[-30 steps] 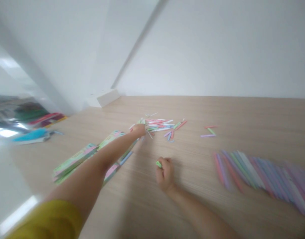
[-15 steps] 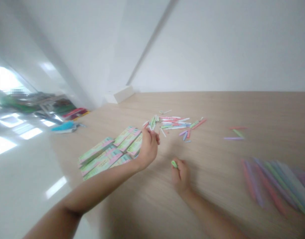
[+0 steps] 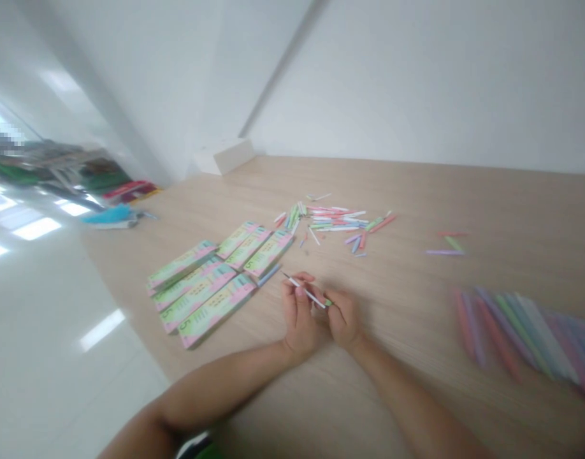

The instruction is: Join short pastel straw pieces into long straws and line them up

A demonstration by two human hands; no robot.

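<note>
Both my hands meet over the wooden table [image 3: 417, 191], close to my body. My left hand [image 3: 298, 313] pinches a thin white refill stick [image 3: 304, 292] that slants up to the left. My right hand [image 3: 344, 319] is closed round a small green pen part [image 3: 327, 302], whose tip touches the stick's lower end. A scattered heap of small pastel pen parts [image 3: 333, 223] lies beyond the hands. Several flat green-and-pink boxes [image 3: 216, 280] lie side by side to the left of my left hand.
A row of long pastel pen barrels [image 3: 522, 335] lies at the right, blurred. A few loose pieces [image 3: 446, 243] rest further back on the right. A white block [image 3: 228, 156] sits at the wall corner. Coloured packets [image 3: 113, 213] lie on the white floor at left.
My left hand reached into the heap, picked up a white stick and drew back to meet my right hand. The right hand kept its green part and stayed almost in place.
</note>
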